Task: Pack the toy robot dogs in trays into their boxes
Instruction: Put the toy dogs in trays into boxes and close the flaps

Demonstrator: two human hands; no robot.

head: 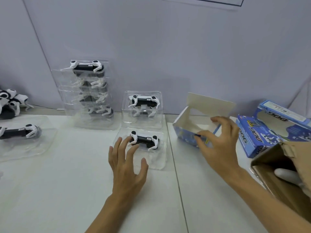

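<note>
A: Where's the near tray (152,158) sitting?

B: On the white table (67,190), just left of the open box (193,132), with a black-and-white dog (145,140) lying in it.

A: And the left hand (127,165)?

B: Over the tray's left end, fingers spread and relaxed, fingertips (133,148) at the dog's front leg. I can't tell whether they're actually touching it.

A: The right hand (217,145)?

B: On the box's right end, fingers curled over the rim, thumb against the blue side, gripping it. The flap stands up behind.

A: What else is around the box?

B: Behind the near tray, a second tray (143,118) with a dog. Further left, a tall stack (89,96) of filled trays against the wall. Right of the box, a printed blue box (269,130), then a brown carton (282,174).
</note>
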